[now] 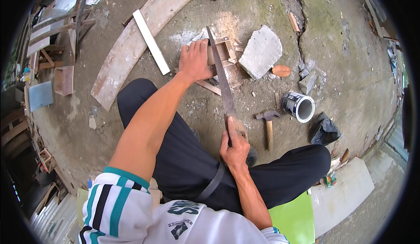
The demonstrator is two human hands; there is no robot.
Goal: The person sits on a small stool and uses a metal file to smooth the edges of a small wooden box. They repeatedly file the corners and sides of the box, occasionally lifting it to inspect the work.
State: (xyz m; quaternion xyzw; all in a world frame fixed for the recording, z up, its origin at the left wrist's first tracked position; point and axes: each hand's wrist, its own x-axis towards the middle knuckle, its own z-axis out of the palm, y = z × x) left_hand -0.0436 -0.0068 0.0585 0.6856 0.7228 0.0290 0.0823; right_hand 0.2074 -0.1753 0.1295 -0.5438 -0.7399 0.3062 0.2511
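Observation:
My right hand is wrapped round the handle of a handsaw. The long, dark blade points away from me and crosses a small wooden box on the ground. My left hand grips the left side of that box, just beside the blade, with its thumb and part of the palm hidden. Inside the box, to the right of the blade, is an open hollow. Pale sawdust is scattered on the concrete beyond it, and a thin wood offcut lies on the near side.
Right of the box sits a rough stone block. Nearer me are a claw hammer, a metal can on its side and a black plastic bag. Leftward, a white strip overlaps a long curved-looking board.

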